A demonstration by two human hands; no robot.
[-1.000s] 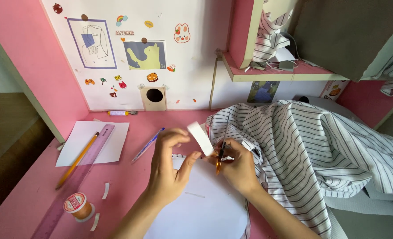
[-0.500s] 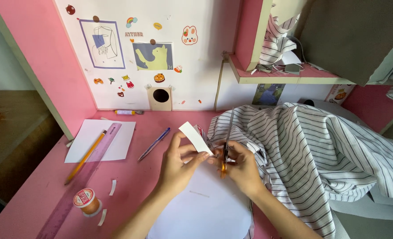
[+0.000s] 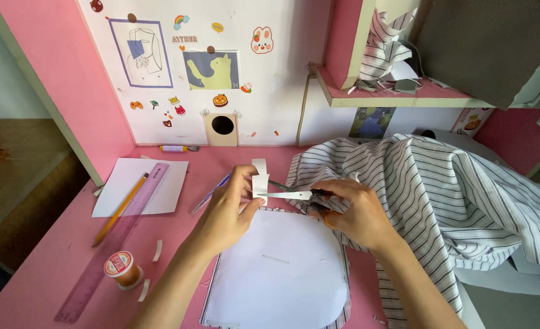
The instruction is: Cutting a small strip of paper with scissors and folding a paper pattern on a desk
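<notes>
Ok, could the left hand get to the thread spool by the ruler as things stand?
Probably yes, once it lets go. The left hand is pinching a white paper strip that the scissors are cutting. The thread spool stands on open pink desk to its left, with nothing between.

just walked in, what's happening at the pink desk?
A person is cutting a small white paper strip with scissors. The left hand pinches the strip; the right hand works the scissors, whose blades are at the strip. Below the hands lies a rounded white paper pattern on striped fabric. A ruler, pencil and thread spool lie to the left.
</notes>
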